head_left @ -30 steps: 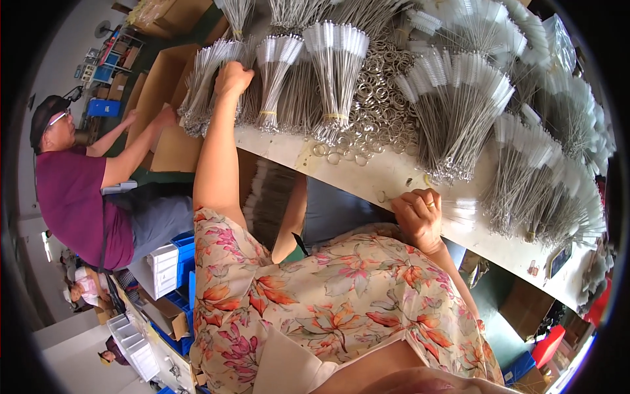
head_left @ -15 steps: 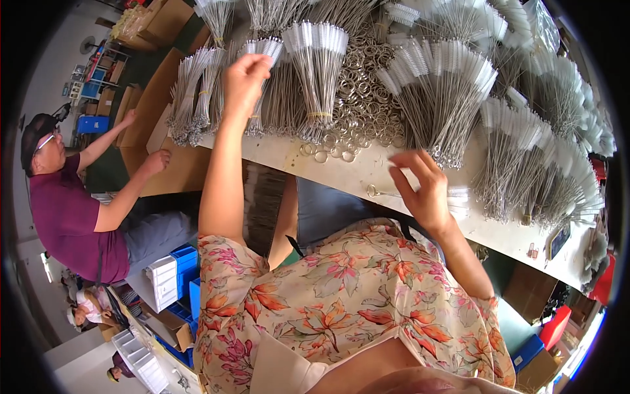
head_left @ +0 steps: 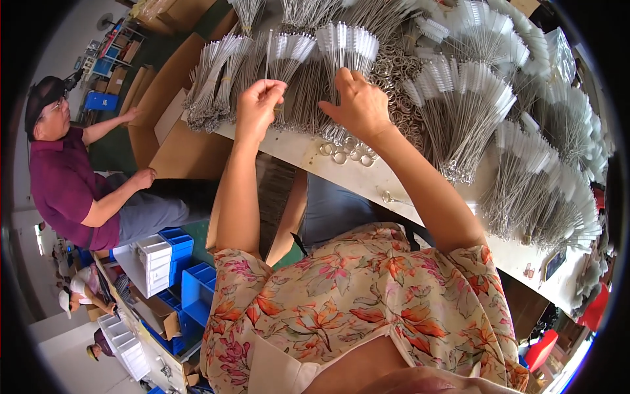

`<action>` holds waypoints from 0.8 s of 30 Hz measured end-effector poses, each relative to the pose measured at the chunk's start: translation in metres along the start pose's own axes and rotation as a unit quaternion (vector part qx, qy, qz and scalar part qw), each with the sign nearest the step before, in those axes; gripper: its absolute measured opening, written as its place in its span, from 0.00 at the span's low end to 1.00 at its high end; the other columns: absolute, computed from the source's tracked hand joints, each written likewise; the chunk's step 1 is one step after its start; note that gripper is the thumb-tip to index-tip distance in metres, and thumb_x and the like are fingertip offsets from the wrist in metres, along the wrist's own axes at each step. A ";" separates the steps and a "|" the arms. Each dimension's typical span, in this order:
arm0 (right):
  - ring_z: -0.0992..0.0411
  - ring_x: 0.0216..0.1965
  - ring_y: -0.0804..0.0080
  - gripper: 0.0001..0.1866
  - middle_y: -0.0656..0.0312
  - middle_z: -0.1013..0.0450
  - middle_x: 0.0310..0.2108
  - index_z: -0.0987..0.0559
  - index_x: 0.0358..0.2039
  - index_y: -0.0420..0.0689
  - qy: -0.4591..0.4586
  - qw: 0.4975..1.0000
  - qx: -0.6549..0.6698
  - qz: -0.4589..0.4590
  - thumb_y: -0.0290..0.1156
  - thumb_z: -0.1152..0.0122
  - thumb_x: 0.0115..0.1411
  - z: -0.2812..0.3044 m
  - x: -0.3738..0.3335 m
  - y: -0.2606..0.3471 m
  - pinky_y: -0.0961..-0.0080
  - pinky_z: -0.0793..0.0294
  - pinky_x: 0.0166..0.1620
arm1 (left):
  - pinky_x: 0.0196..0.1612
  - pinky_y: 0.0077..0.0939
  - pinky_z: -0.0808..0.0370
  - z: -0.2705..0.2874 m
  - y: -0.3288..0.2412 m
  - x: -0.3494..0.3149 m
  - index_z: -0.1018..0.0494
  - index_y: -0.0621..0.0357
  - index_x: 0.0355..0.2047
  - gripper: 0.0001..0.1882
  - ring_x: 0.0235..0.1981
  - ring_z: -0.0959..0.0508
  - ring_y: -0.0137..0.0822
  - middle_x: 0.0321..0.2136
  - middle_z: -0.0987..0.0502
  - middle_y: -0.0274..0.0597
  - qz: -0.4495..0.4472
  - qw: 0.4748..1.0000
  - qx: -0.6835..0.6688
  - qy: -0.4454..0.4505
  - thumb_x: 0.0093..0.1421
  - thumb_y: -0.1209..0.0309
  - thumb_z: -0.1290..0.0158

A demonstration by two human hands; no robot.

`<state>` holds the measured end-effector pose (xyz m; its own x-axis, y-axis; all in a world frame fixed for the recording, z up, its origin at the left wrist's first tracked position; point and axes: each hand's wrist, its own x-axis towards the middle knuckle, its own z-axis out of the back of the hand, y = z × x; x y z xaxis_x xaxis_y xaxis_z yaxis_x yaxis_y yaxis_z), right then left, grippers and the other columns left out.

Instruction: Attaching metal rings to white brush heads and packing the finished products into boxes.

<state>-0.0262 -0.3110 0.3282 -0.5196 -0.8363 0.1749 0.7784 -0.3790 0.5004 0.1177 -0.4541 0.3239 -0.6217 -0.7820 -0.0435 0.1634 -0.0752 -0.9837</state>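
Both my hands are raised over the white table (head_left: 308,152), which is covered with bundles of thin wire brushes with white bristle tips. My left hand (head_left: 258,106) pinches a single thin wire brush (head_left: 268,60) between thumb and fingers, in front of a fanned bundle (head_left: 289,52). My right hand (head_left: 357,104) rests with curled fingers on the stems of the neighbouring bundle (head_left: 346,46). Loose metal rings (head_left: 340,152) lie on the table edge just below my right hand.
More brush bundles (head_left: 459,125) cover the table to the right. A person in a maroon shirt (head_left: 65,187) sits at the left, reaching into a cardboard box (head_left: 187,154). Blue and white bins (head_left: 172,259) stand on the floor. Other people are at the lower left.
My right hand has risen from the table's near edge up to the brush bundles beside my left hand. My left hand has shifted right, now pinching one brush.
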 end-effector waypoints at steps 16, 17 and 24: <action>0.30 0.24 0.61 0.16 0.55 0.32 0.22 0.34 0.32 0.40 -0.084 0.962 0.249 -0.069 0.31 0.40 0.44 -0.008 -0.022 -0.042 0.68 0.31 0.32 | 0.14 0.11 0.45 -0.048 0.014 0.026 0.27 0.62 0.40 0.14 0.14 0.38 0.15 0.20 0.28 0.32 -0.035 0.993 0.027 0.109 0.54 0.68 0.44; 0.31 0.23 0.64 0.16 0.56 0.32 0.20 0.33 0.31 0.40 -0.075 0.964 0.241 -0.077 0.31 0.40 0.43 -0.008 -0.021 -0.041 0.70 0.31 0.31 | 0.17 0.14 0.40 -0.055 0.019 0.031 0.27 0.62 0.39 0.16 0.16 0.35 0.17 0.20 0.27 0.33 -0.094 0.984 0.142 0.053 0.53 0.67 0.42; 0.31 0.23 0.68 0.15 0.58 0.32 0.20 0.32 0.30 0.39 -0.090 0.944 0.299 -0.102 0.31 0.41 0.43 -0.003 -0.025 -0.044 0.72 0.30 0.31 | 0.30 0.34 0.28 -0.069 0.025 0.048 0.25 0.63 0.24 0.12 0.24 0.23 0.46 0.21 0.23 0.49 -0.157 0.937 0.312 -0.022 0.48 0.64 0.42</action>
<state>-0.0460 -0.2748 0.2993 -0.7304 -0.6690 0.1377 0.3456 -0.1881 0.9193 0.0389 -0.4508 0.2850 -0.6841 -0.6843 0.2526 0.4022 -0.6428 -0.6519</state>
